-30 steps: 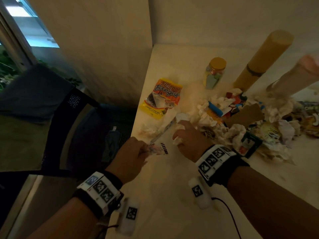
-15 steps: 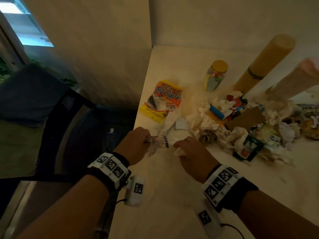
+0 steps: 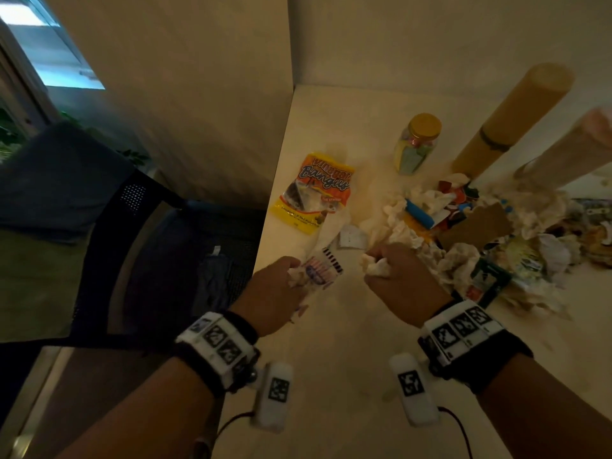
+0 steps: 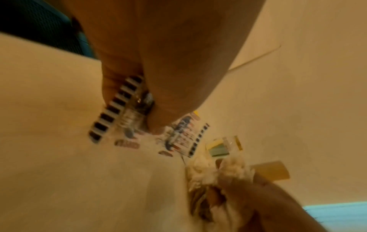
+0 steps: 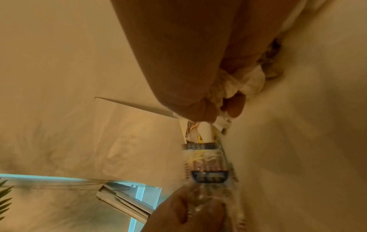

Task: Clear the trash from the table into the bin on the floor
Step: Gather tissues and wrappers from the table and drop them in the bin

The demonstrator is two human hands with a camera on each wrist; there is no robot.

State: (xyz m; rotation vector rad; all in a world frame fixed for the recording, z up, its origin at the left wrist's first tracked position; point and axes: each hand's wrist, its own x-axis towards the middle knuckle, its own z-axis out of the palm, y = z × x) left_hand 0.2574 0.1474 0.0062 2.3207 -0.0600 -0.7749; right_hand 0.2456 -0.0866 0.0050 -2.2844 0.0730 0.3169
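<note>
My left hand (image 3: 284,286) grips a clear printed wrapper (image 3: 323,271) with black edge stripes, plus a bit of crumpled tissue, above the table's left edge. The left wrist view shows the same wrapper (image 4: 123,113) pinched under the thumb. My right hand (image 3: 397,276) is curled round a wad of white tissue (image 3: 376,265), seen also as tissue (image 5: 244,84) between the fingers. Beyond it lies the trash pile (image 3: 463,233) of tissues, wrappers and cardboard. A yellow snack bag (image 3: 314,190) lies flat near the left edge. No bin is in view.
A yellow-lidded jar (image 3: 417,144) and two tall rolls (image 3: 510,120) stand at the back of the pale table (image 3: 331,376). A dark mesh chair (image 3: 139,246) stands left of the table, by the wall. A window (image 3: 56,61) is at the upper left.
Both hands have drawn back toward me and apart. The right hand has closed round a tissue wad lifted from the pile's near edge; the left keeps the wrapper.
</note>
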